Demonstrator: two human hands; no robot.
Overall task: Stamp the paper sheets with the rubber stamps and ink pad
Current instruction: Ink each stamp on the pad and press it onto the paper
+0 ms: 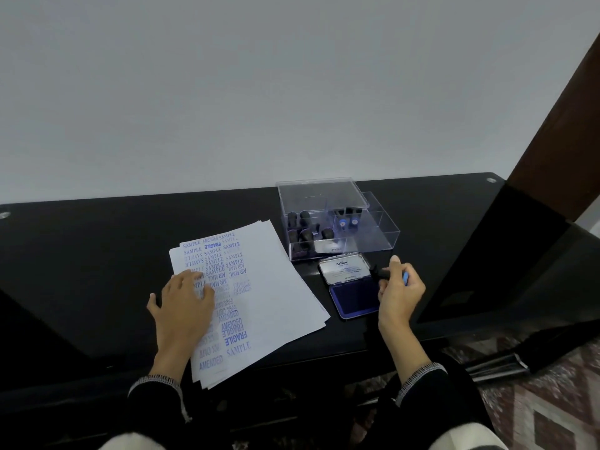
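Left hand [185,300] spread flat, fingers straight, pressing down on the stack of paper sheets [259,297] at its near-left part, over a column of blue imprints. Right hand [400,289] curled round a black rubber stamp [384,274], pinched between thumb and fingers with a bit of blue showing by the knuckles; held just above the right edge of the open ink pad [355,298], whether touching the pad or not impossible to tell. Ink pad directly left of the right hand, lid [344,271] tipped back beyond it; clear plastic box [337,222] of spare stamps farther out, beyond both pad and right hand, its cover resting askew on top. Top sheet already crowded on its left half with SAMPLE, AMENDED, FRAGILE and AIR MAIL marks, right half toward the ink pad largely bare. Likely step: inking or just inked, ready to cross leftward to the paper. Risks from here: a faint or patchy imprint from too light a dab on the pad; a smear from rocking the stamp or from the sheets sliding, since only the left part of the stack is pinned; an overlap with earlier marks from landing too close to the left hand; blue ink on fingers or on the dark table [97,254] from a low pass; an upside-down word, the stamp face being hidden.
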